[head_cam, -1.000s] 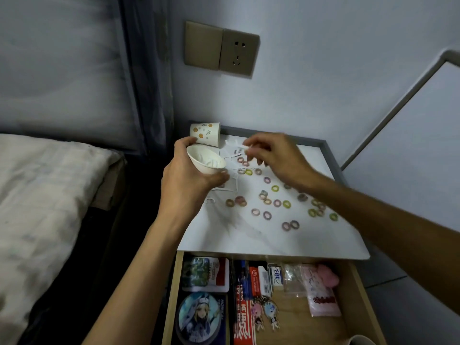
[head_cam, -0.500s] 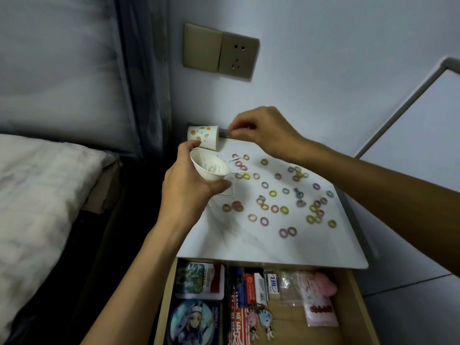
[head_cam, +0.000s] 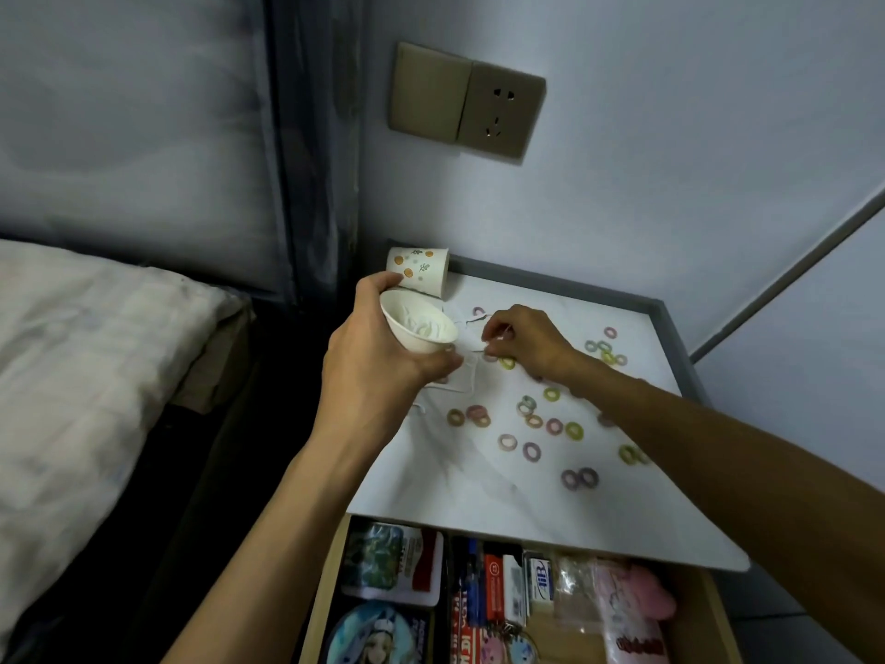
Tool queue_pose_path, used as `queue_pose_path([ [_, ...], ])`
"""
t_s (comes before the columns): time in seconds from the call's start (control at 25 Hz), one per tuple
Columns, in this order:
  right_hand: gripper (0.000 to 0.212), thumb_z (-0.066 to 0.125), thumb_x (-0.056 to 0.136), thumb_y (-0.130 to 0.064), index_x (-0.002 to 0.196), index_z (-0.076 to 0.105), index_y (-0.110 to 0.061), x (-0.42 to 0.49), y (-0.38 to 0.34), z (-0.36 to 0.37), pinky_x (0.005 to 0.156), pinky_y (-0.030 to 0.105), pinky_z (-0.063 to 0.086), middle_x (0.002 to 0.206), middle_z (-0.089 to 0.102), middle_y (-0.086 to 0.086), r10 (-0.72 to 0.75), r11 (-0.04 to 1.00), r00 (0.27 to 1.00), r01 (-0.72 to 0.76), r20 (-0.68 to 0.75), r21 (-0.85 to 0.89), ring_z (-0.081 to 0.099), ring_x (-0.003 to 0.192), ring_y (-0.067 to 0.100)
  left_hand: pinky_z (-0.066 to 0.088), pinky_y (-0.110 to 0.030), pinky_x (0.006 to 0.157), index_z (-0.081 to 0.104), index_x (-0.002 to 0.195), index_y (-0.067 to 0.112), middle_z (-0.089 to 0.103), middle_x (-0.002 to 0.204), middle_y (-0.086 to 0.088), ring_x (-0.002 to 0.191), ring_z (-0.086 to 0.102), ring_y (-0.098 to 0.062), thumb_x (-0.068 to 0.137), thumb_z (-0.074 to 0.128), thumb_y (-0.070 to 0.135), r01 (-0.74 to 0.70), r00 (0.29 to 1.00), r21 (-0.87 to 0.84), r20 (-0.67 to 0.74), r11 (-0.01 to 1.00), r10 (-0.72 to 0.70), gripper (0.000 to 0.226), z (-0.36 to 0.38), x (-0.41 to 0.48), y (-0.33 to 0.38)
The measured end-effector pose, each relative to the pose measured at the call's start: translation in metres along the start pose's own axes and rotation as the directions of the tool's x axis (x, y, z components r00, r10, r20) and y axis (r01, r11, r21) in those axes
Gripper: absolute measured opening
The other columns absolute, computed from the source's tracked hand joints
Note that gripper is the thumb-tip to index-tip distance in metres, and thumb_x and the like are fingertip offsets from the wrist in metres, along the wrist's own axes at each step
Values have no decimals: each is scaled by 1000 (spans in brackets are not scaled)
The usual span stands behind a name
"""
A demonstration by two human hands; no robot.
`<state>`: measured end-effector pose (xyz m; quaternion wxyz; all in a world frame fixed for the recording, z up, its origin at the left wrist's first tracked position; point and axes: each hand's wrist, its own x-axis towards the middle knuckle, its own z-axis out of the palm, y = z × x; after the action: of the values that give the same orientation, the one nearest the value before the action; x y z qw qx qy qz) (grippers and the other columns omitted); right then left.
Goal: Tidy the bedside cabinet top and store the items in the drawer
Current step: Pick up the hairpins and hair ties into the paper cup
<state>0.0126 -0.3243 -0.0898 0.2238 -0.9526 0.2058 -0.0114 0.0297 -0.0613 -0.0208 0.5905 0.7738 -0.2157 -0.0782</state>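
Head view: left hand (head_cam: 378, 361) grips a tilted paper cup (head_cam: 418, 326) at frame centre, so the right hand (head_cam: 522, 340), fingers pinched on something small, can drop it in

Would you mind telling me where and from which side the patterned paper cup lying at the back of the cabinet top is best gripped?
Judging by its pose, grip the patterned paper cup around its side wall, coming from above. It lies tipped over in the back left corner, close to the wall, with the left hand and its white cup just in front, so the top is the open approach.
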Motion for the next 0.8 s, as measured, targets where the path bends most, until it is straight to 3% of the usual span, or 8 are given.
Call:
queue_pose_path([
  [0.16,11,77,79,-7,90,73,-9,-14,7,-3,61,4,42,82,66,-4,58,993,998,-57,-7,103,62,77,9,47,-21,75,45,134,30,57,112,12,99,56,-10,60,91,23,1,1000,1,11,1000,-1,87,4,-2,1],
  [0.32,9,74,79,-7,83,74,-15,-25,11,-20,69,14,48,81,72,1,100,984,992,-88,-73,152,65,76,11,46,-19,75,45,133,29,57,110,13,99,56,-10,59,91,23,-5,1000,-2,8,1000,5,88,2,-4,1],
  [0.48,7,74,82,-18,89,74,-15,-31,24,-36,63,12,42,87,71,-2,190,982,981,-190,-35,-5,63,85,11,45,-18,75,44,133,29,55,110,13,99,55,-10,59,91,24,-11,1000,-2,5,1000,11,88,0,-4,0],
  [0.68,23,70,87,-32,94,75,-11,-8,15,-24,79,35,55,91,73,5,251,960,964,-260,-91,-102,68,81,23,48,-21,77,44,133,30,56,112,12,102,56,-11,60,91,23,-22,1000,-13,5,1000,22,87,-2,-4,0],
  [0.8,20,70,86,-26,97,73,-10,3,5,-8,80,37,56,96,72,10,267,932,962,-275,-66,-237,68,86,27,47,-17,74,44,133,29,55,112,12,102,55,-10,61,91,22,-22,1000,-15,-1,1000,22,86,-3,-2,0],
])
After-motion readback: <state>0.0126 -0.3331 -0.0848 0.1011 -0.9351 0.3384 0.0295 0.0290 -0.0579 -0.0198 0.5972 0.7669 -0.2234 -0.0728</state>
